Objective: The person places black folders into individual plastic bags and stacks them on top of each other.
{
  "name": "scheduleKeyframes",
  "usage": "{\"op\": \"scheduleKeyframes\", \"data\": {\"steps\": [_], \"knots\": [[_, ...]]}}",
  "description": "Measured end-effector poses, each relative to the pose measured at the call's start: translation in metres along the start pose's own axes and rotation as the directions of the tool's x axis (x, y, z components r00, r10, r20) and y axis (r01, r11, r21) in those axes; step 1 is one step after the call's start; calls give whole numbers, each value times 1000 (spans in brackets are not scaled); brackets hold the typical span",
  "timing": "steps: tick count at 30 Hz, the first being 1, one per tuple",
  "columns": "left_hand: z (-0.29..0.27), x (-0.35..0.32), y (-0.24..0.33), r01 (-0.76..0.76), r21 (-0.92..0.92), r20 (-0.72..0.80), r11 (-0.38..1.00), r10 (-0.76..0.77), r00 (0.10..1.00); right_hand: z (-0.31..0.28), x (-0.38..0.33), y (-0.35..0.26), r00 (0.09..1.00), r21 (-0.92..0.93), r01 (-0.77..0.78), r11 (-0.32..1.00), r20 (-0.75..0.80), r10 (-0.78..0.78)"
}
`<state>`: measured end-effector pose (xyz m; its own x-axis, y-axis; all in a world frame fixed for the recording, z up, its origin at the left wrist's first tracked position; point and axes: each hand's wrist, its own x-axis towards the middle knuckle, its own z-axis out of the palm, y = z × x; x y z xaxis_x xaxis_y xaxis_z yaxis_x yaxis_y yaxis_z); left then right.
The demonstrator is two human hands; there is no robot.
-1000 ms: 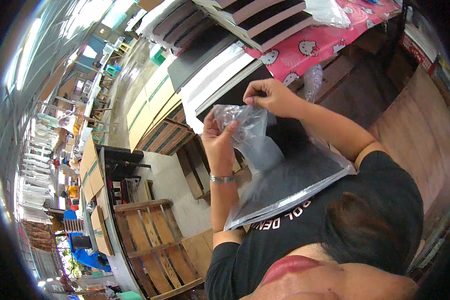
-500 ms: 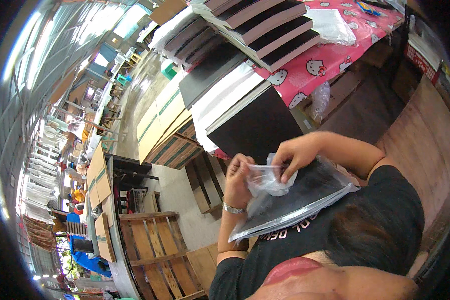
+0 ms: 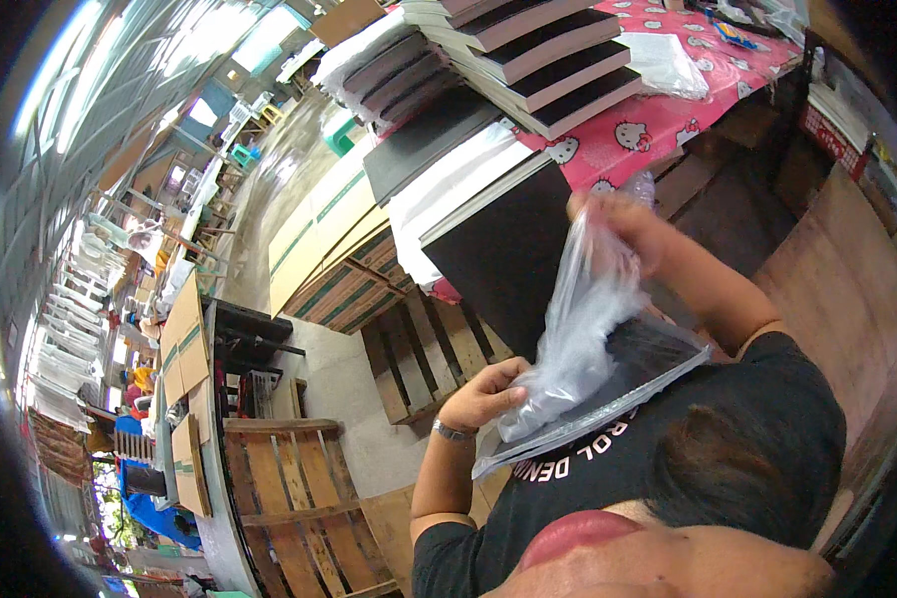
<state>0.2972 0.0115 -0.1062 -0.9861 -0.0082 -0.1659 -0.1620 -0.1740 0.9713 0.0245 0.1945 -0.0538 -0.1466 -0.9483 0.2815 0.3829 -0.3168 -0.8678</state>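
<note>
A thin, clear plastic bag is stretched in front of my chest between both hands. My left hand, lower and to the left, is closed on one side of it with the thumb on top. My right hand, slightly smeared by motion, grips the raised end of the film. Behind the bag, a flat black item in clear plastic leans against my torso; what it is inside the wrapping is partly hidden. Just beyond my hands lies a large black-covered book at the table's edge.
Stacked black-covered books stand on a table with a pink patterned cloth. White plastic sheets lie there too. Cardboard cartons sit beyond on the left, with wooden pallets on the floor.
My hands have moved apart: the right has gone up and away, the left down toward me. The bunched plastic bag between them is now drawn out long.
</note>
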Motion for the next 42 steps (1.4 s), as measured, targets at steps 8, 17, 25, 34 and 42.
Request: {"op": "scheduleKeyframes", "data": {"steps": [8, 17, 25, 34, 42], "knots": [[-15, -12, -5, -211, -44, -99, 977, 205, 974, -17, -13, -11, 985, 23, 58, 998, -165, -53], [-23, 7, 27, -381, -361, -283, 851, 289, 914, -23, -14, -3, 884, -617, -196, 762, 225, 410], [-43, 12, 10, -332, -246, 38, 911, 351, 935, -62, -23, 12, 976, -37, -215, 976, 33, 216], [-65, 37, -13, -315, -352, -105, 882, 297, 949, -60, 2, 3, 979, 254, 103, 962, -198, -52], [-99, 112, 17, -161, 595, -716, 787, 611, 337, -69, 54, 25, 837, -946, -73, 316, -231, -496]]}}
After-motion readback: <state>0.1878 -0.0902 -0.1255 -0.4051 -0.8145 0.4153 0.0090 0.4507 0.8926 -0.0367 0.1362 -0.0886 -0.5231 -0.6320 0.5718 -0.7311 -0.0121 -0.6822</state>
